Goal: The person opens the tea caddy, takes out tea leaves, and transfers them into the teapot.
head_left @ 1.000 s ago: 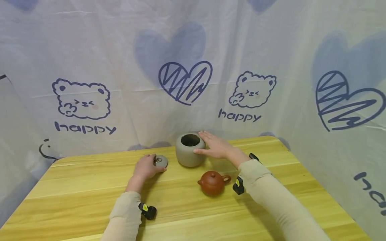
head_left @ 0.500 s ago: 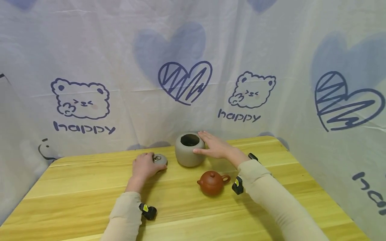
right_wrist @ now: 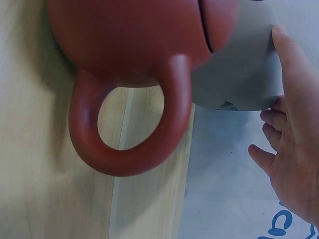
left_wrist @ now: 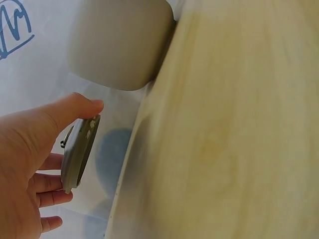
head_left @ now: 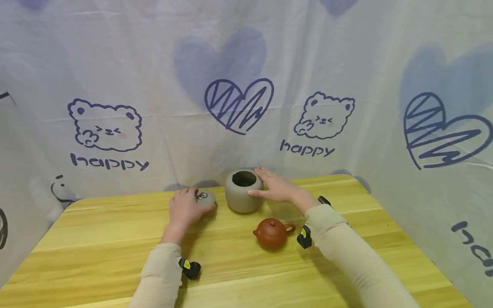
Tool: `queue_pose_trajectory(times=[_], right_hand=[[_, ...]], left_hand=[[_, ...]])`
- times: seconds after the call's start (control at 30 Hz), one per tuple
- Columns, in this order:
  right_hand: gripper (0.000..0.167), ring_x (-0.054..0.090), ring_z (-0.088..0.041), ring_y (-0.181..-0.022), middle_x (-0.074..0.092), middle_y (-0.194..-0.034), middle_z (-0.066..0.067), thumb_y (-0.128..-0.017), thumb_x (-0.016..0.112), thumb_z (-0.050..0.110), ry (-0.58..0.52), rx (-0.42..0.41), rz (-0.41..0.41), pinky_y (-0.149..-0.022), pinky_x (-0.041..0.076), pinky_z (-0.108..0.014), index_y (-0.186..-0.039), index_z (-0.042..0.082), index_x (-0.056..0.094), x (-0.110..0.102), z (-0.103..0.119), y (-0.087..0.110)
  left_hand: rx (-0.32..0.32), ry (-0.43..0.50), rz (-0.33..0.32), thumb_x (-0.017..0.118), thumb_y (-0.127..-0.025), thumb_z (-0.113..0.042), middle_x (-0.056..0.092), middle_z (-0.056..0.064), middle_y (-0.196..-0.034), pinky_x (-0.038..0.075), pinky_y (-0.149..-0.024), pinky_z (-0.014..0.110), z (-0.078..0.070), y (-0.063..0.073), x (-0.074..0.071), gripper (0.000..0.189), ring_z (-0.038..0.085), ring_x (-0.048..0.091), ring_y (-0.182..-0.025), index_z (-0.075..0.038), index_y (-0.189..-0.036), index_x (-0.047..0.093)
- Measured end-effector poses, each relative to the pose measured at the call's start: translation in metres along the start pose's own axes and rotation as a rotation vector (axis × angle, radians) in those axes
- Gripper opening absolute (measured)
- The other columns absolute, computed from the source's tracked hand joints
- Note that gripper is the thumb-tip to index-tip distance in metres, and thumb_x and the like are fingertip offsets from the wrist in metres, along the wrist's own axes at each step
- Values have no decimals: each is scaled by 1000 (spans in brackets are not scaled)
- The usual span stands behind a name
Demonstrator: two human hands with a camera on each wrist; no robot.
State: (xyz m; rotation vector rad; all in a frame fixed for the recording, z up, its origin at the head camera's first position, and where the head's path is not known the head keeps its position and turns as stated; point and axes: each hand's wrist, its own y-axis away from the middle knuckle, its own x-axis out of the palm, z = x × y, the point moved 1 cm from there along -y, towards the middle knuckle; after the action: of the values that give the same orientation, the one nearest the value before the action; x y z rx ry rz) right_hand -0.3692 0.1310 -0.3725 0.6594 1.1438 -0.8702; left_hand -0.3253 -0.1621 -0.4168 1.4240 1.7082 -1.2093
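My left hand (head_left: 185,206) holds a round grey lid (head_left: 206,198) with a small metal ring on top by its edges. In the left wrist view the lid (left_wrist: 80,153) stays between thumb and fingers, off the wooden table. To its right stands a grey ceramic jar (head_left: 242,201), its dark mouth uncovered. My right hand (head_left: 275,187) rests against the jar's right side, fingers extended toward the back of the rim and thumb on the front. In the right wrist view the jar (right_wrist: 239,74) is partly hidden behind a reddish-brown teapot (right_wrist: 129,45).
The teapot (head_left: 271,234) sits in front of the jar, its spout to the left and its handle toward my right forearm. A white cloth (head_left: 173,128) printed with bears and hearts hangs behind the wooden table (head_left: 231,273).
My left hand has raised the lid from the table and moved it slightly farther back. The right hand, the jar and the teapot have stayed in place.
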Motion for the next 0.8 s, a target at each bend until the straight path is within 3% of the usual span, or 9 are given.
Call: queue_pose_trajectory(times=[0.3,0.8], right_hand=[[93,11,-31,-153,14,-164,-14,-91,50,65,-18,-13,-1,-123,16,-48,-156,7,18,-1,2,1],[94,11,-28,-153,13,-165,-12,-91,49,66,-11,-10,-1,-124,14,-44,-157,8,16,-1,1,3]], left_hand=[[-12,8,-18,76,-72,-58,61,19,-124,37,-98,56,-6,-1,-9,81,38,48,-115,-5,-131,57],[19,51,-54,77,-73,-56,59,18,-130,36,-101,56,-29,-7,-25,79,38,45,-119,-6,-130,57]])
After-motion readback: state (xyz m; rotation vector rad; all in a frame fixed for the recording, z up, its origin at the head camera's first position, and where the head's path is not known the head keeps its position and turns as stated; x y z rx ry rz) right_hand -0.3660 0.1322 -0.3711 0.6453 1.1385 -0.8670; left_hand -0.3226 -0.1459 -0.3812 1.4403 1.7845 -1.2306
